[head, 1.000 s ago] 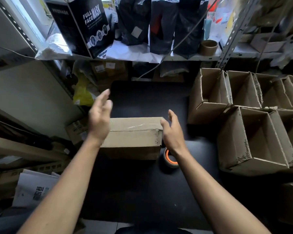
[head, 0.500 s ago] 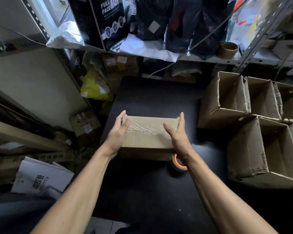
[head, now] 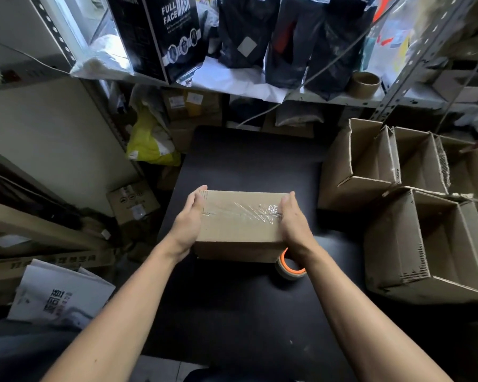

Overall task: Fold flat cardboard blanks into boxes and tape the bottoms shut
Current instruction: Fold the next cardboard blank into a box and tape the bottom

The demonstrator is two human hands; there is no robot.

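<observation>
At the far left we see a white printed paper bag (head: 61, 295) lying low beside the black desk (head: 232, 312), with a small printed carton (head: 133, 201) on the floor a little further in. Our left hand (head: 189, 220) presses flat against the left end of the cardboard box (head: 240, 230), fingers straight and together, thumb along the top edge. The box sits on the desk near its middle, taped side up, a wrinkled strip of clear tape (head: 240, 210) running across its top from end to end. Our right hand (head: 293, 219) presses the right end the same way, its grip straight-fingered, thumb touching the crumpled tape end. Just under that wrist a tape roll (head: 290, 267) with an orange core lies on the desk, close against the box's near right corner. Further right, open folded boxes (head: 398, 244) stand clustered, mouths facing us.
</observation>
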